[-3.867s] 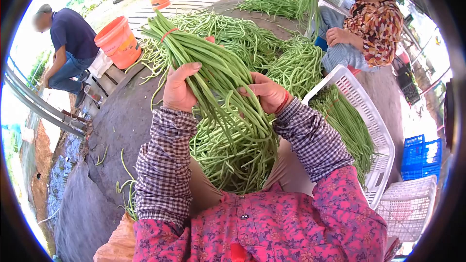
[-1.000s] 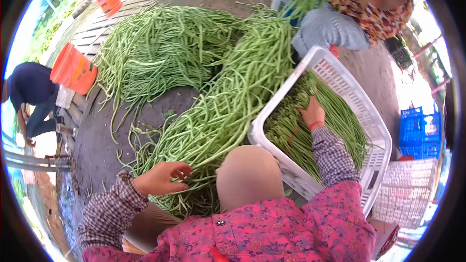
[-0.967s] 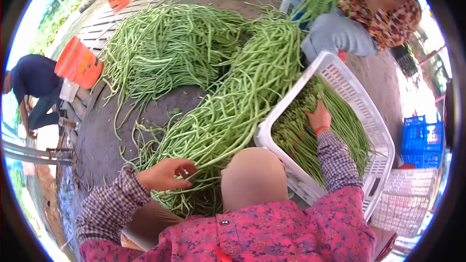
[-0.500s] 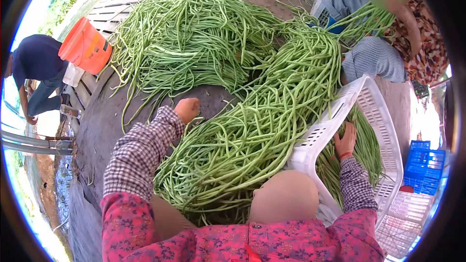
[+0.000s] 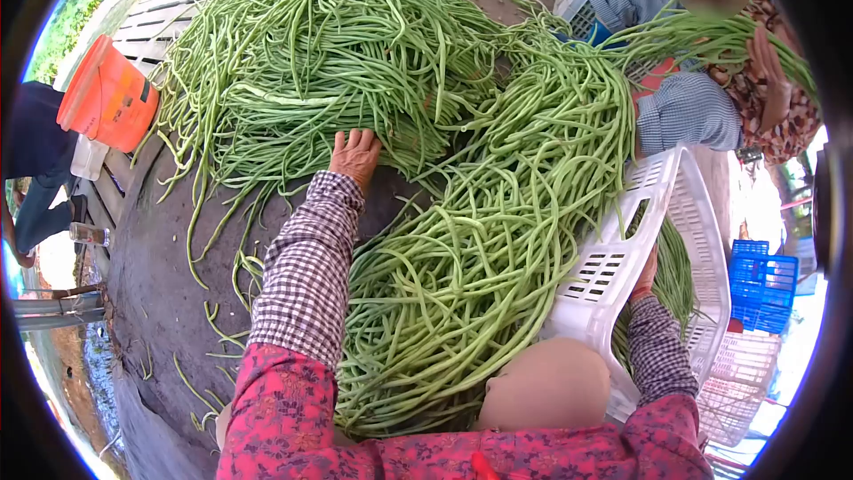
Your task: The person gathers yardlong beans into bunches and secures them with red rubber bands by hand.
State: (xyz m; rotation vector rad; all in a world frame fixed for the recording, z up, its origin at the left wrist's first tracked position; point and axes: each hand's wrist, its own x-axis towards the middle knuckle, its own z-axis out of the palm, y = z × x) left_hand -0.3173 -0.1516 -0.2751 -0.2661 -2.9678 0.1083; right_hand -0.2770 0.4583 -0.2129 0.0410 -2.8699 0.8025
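Two heaps of long green beans lie on a dark sheet: a far heap (image 5: 302, 62) and a near heap (image 5: 480, 249) running down to my knees. My left hand (image 5: 355, 158) touches the near edge of the far heap, its fingers laid over the beans and not closed round any. To the right, a white plastic crate (image 5: 597, 271) stands tilted against the near heap, with long beans (image 5: 677, 271) inside. My right hand (image 5: 648, 274) reaches into this crate beside those beans. The crate's wall hides its fingers.
Across from me at the right, a person (image 5: 693, 116) holds a bunch of long beans (image 5: 711, 34). Another person (image 5: 35, 142) bends at the left, by an orange bucket (image 5: 111, 98). Blue crates (image 5: 764, 284) stand at the right edge, and a wooden slatted platform (image 5: 178, 13) at the back left.
My left hand has moved forward from above the bare sheet onto the far heap, its fist opening. My right hand has shifted behind the crate's wall. The view has swung slightly.
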